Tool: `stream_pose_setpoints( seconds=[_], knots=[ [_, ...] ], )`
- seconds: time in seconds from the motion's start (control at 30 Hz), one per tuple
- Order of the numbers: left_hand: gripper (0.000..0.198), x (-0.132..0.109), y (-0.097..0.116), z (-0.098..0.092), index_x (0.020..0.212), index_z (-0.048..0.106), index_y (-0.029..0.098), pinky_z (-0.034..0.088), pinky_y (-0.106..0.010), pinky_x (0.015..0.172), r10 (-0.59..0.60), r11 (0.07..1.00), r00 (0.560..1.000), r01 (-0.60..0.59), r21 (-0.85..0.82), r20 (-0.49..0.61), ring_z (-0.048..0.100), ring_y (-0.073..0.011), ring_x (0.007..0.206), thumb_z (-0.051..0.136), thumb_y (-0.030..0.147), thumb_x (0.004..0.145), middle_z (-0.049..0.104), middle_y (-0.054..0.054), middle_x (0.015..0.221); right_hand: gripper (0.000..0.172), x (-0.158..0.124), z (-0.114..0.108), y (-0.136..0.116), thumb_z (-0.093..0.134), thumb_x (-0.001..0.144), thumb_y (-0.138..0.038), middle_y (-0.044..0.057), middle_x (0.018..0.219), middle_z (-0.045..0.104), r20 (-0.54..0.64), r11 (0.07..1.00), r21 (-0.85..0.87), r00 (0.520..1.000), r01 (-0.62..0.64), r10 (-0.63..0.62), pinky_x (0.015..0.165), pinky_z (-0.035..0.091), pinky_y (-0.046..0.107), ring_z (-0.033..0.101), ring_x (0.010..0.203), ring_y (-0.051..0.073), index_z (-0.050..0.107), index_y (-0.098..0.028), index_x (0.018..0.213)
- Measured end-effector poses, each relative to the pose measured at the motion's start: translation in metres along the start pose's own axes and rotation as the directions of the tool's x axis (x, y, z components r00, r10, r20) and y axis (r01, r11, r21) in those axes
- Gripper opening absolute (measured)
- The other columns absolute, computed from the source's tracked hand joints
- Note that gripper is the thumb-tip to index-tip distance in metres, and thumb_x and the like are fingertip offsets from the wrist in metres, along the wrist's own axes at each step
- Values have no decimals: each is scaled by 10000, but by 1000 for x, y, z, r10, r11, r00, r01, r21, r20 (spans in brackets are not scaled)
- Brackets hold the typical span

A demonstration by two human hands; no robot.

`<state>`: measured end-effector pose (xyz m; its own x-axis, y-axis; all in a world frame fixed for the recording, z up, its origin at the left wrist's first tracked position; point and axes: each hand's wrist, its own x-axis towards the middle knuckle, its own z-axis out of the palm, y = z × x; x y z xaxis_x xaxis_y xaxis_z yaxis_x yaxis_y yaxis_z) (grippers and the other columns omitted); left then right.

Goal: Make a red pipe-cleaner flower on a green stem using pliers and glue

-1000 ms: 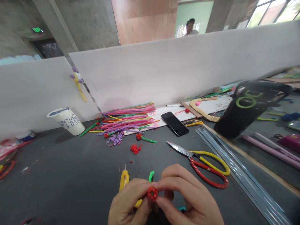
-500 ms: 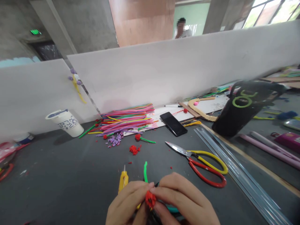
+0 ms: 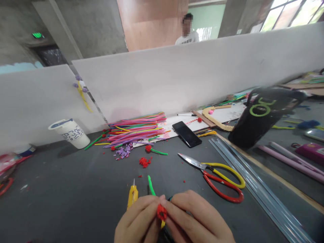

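Observation:
Between my two hands is a small red flower with a green stem that points away from me. My left hand pinches the flower from the left. From the right, the fingertips of my right hand press on it too. A bit of yellow shows just under the petals; the lower fingers hide the rest. Beside my left hand lies a yellow-handled tool with a thin metal tip. Red scraps and a finished-looking red flower on a green stem lie farther off.
Scissors with red and yellow handles lie at right, near clear plastic strips. Behind are a phone, pipe cleaners, purple bits, a white cup and a black bottle. A person stands beyond the white partition.
The green stem's far end has swung left, and the red flower has turned slightly in my fingers. Beyond the partition, the person has moved left and shows more fully.

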<state>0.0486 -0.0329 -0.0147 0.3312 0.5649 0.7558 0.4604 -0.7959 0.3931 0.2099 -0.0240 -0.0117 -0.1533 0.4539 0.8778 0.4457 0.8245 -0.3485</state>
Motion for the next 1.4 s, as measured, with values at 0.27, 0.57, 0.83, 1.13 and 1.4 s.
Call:
stream_pose_setpoints(
  seconds=[0.27, 0.57, 0.83, 1.13, 1.4],
  knots=[
    [244, -13, -3, 2, 1054, 659, 160, 460, -61, 819, -72, 918, 997, 82, 388, -40, 726, -73, 767, 464, 227, 924, 784, -38, 863, 188, 10, -13, -3, 596, 782, -46, 73, 780, 658, 115, 977, 155, 985, -147, 130, 683, 550, 206, 619, 710, 135, 652, -114, 948],
    [496, -28, -5, 22, 1355, 480, 200, 548, -156, 761, 89, 918, 972, 5, 397, -216, 735, -122, 771, 496, 65, 877, 788, -21, 885, 155, 9, -9, -4, 595, 790, -36, 66, 763, 651, 99, 977, 162, 987, -141, 126, 689, 541, 199, 615, 698, 133, 641, -122, 911],
    [504, -27, -3, 10, 1277, 572, 239, 567, -124, 694, -38, 952, 990, 77, 295, -137, 735, -114, 771, 510, -3, 839, 773, -18, 976, 149, 8, -10, -4, 557, 833, -55, 69, 776, 661, 129, 987, 110, 986, -119, 105, 688, 546, 215, 622, 712, 145, 623, -130, 945],
    [497, -29, -3, 25, 1257, 587, 236, 574, -150, 664, -25, 947, 964, 108, 303, -266, 734, -119, 725, 508, -10, 832, 785, -33, 901, 145, 11, -11, -4, 540, 843, -55, 70, 770, 665, 126, 988, 117, 988, -99, 84, 689, 548, 207, 623, 704, 141, 633, -120, 933],
    [340, -17, 2, 12, 1185, 646, 237, 566, -177, 718, -52, 933, 985, 106, 344, -162, 739, -145, 737, 542, 155, 872, 788, -25, 880, 237, 7, -7, -2, 622, 746, -62, 67, 801, 647, 134, 961, 171, 971, -218, 197, 642, 556, 210, 620, 690, 137, 637, -143, 968]
  ],
)
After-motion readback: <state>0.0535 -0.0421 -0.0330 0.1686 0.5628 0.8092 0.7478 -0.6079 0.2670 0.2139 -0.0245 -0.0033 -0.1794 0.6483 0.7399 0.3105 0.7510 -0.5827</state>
